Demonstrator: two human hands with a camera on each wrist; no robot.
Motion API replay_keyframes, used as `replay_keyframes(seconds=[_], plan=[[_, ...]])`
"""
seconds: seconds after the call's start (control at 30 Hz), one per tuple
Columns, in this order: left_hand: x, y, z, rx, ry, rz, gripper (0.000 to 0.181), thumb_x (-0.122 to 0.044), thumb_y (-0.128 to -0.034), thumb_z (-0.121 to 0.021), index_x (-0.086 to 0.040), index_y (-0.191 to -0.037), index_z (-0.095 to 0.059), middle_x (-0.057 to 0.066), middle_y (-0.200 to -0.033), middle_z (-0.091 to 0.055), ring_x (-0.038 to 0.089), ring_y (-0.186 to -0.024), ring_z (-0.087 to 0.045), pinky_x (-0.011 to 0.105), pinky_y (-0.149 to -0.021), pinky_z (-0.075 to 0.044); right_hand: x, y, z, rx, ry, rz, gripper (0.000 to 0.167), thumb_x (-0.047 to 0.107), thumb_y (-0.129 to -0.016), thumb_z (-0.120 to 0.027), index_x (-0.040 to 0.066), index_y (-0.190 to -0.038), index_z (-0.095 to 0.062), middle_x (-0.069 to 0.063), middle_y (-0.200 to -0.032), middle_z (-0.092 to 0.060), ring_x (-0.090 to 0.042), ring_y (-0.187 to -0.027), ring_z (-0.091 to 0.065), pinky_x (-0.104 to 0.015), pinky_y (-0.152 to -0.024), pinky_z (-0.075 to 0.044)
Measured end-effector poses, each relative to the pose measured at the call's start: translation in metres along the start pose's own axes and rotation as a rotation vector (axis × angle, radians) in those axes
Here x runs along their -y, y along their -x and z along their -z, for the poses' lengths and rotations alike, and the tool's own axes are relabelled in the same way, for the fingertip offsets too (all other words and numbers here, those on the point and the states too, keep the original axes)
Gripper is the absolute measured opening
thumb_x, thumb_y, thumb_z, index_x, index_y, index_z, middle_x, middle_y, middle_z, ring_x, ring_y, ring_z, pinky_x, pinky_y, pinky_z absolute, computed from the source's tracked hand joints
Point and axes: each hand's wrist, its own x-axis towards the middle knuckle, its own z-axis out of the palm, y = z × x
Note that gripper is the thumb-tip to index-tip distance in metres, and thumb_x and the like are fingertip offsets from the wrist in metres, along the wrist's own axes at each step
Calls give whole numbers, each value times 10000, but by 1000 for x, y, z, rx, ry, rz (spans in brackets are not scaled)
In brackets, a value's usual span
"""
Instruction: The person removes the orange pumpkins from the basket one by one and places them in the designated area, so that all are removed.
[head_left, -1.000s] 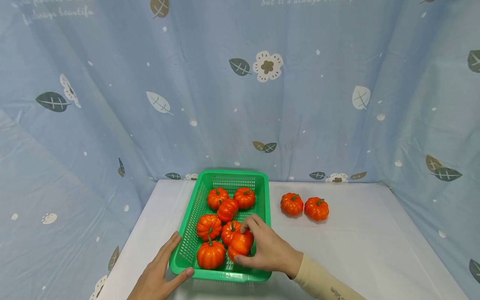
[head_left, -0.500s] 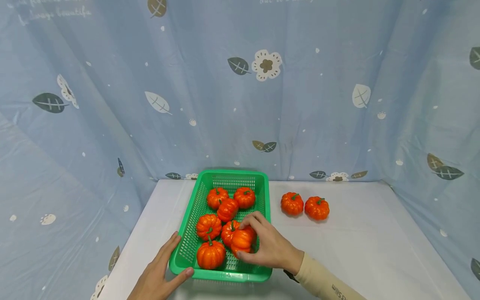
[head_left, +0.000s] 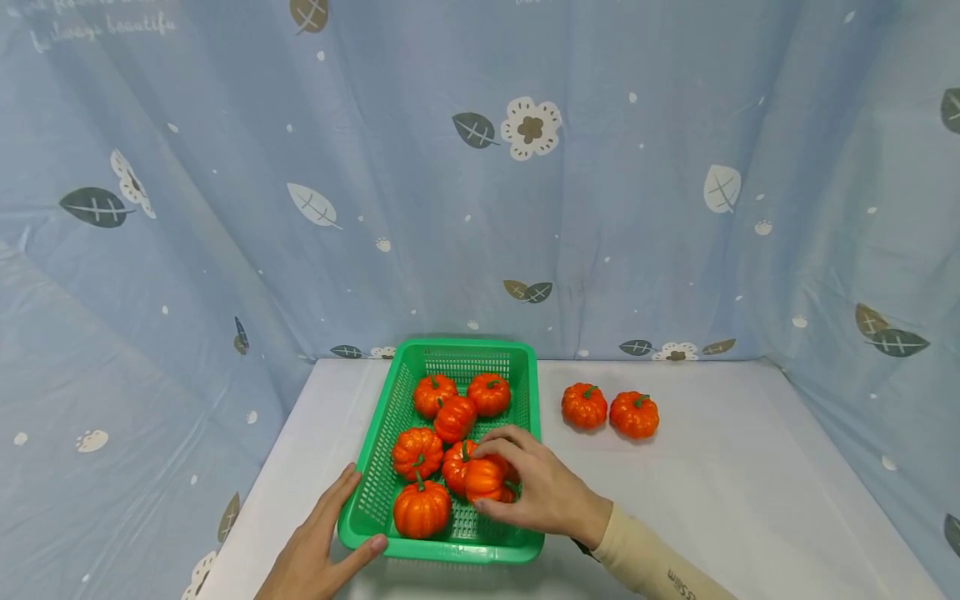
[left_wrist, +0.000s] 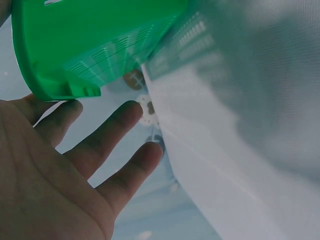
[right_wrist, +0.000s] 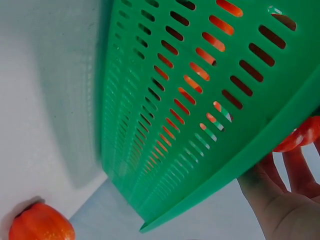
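Observation:
A green plastic basket (head_left: 442, 552) with slotted walls holds several small glossy orange-red pumpkins with green stems. My right hand (head_left: 546, 492) reaches in over the basket's right side and grips one ribbed pumpkin (head_left: 484, 481) between thumb and fingers, close against another pumpkin (head_left: 457, 463). The palm and fingers partly hide it. In the right wrist view, the right hand (right_wrist: 290, 200) shows past the rim with a bit of pumpkin (right_wrist: 300, 136). My left hand (head_left: 318, 537) rests at the basket's front left corner, thumb by the front rim; the left wrist view shows its fingers (left_wrist: 122, 175) spread.
Two more pumpkins (head_left: 584, 406) (head_left: 633, 415) sit on the white table (head_left: 720, 500), right of the basket. A blue patterned curtain (head_left: 420, 183) hangs behind the table and along both sides.
Within the basket, my right hand has shifted the gripped pumpkin slightly right and away from me, turning it. My left hand and the basket stay in place.

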Motion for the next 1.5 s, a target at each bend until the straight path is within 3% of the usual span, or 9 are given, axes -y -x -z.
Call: replay_keyframes(seconds=[0.23,0.77,1.03,1.2,1.5], plan=[[-1,1,0,-2,-1,-1,895,-563,-884,-733,-236,-1602,-311,31,-1642,-306,373,-1427,-390,663,-1006,-440,-1,0,7,-44,22,33,475,380,-846,-832,180,-1239,-655,40,-1295,-594,-95,-1205,-553,-319,-979,-531],[-2,0,2,15,10,13,888,-555,-889,-732,-227,-1600,-314,43,-1643,-304,372,-1430,-388,668,-1014,-429,2,9,27,-125,54,19,513,382,-871,-811,249,-1334,-634,35,-1382,-568,-163,-1249,-550,-359,-974,-545],[-1,0,2,2,4,6,904,-560,-879,-741,-231,-1602,-310,26,-1642,-305,346,-1436,-381,640,-1030,-430,-5,20,41,-203,37,-45,482,328,-836,-855,220,-1250,-634,61,-1371,-580,-171,-1233,-557,-324,-916,-560],[0,0,1,5,10,15,895,-550,-882,-742,-229,-1599,-313,31,-1640,-306,352,-1435,-384,648,-1027,-429,-14,33,53,-223,89,-105,486,345,-832,-860,252,-1252,-635,29,-1395,-580,-196,-1264,-553,-372,-930,-561],[0,-2,0,42,17,56,897,-588,-887,-715,-241,-1601,-298,38,-1649,-284,364,-1437,-380,662,-1032,-420,-36,58,75,-265,192,-161,539,326,-784,-900,242,-1254,-651,45,-1413,-564,-159,-1260,-557,-339,-962,-548]])
